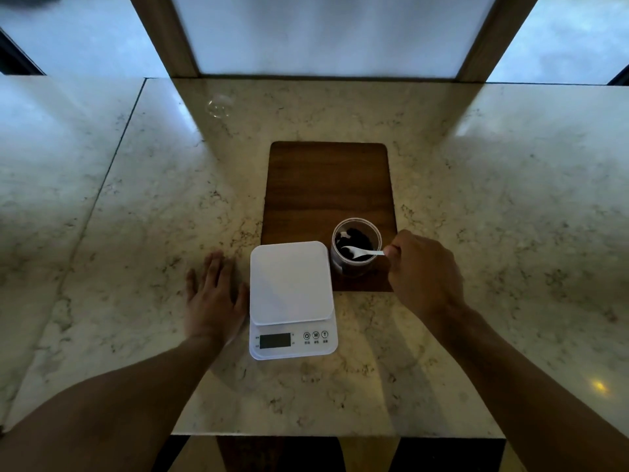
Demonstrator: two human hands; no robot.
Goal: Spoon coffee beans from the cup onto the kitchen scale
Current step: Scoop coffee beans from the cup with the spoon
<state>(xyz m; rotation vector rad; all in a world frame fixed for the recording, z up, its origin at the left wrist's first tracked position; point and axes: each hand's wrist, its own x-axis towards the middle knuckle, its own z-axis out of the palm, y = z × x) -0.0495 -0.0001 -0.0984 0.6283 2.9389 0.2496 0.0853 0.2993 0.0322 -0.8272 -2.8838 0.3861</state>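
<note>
A white kitchen scale [291,284] sits on the marble counter, its weighing plate bare and its display dark. Just right of it, a clear cup [356,247] holds dark coffee beans [354,240] and stands on the near right corner of a wooden board. My right hand [422,274] is closed on the handle of a small white spoon [360,251], whose bowl rests inside the cup over the beans. My left hand [214,298] lies flat on the counter, fingers spread, touching the scale's left side.
The dark wooden board [326,185] runs away from me behind the scale and cup. A clear lid or small glass [219,105] lies far left on the counter. The counter's front edge [337,436] is close to my body; window frames stand behind.
</note>
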